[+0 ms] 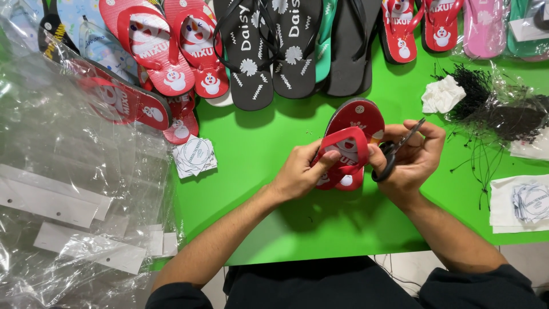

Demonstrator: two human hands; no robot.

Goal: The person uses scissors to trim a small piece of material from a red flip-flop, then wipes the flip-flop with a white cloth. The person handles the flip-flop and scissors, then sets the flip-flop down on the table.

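Note:
A pair of small red flip-flops (355, 123) with a white snowman print is held together over the green table (269, 189). My left hand (300, 171) grips them from the left, thumb on the red strap. My right hand (412, 157) touches their right edge and holds black scissors (394, 151), blades pointing up and to the right.
Rows of red, black, teal and pink flip-flops (269, 51) line the far edge. Clear plastic bags (63, 183) pile up at the left. A stack of round-printed paper tags (194, 155) lies left of my hands. Black string ties (503, 114), crumpled tissue (443, 94) and more tags (529, 203) lie right.

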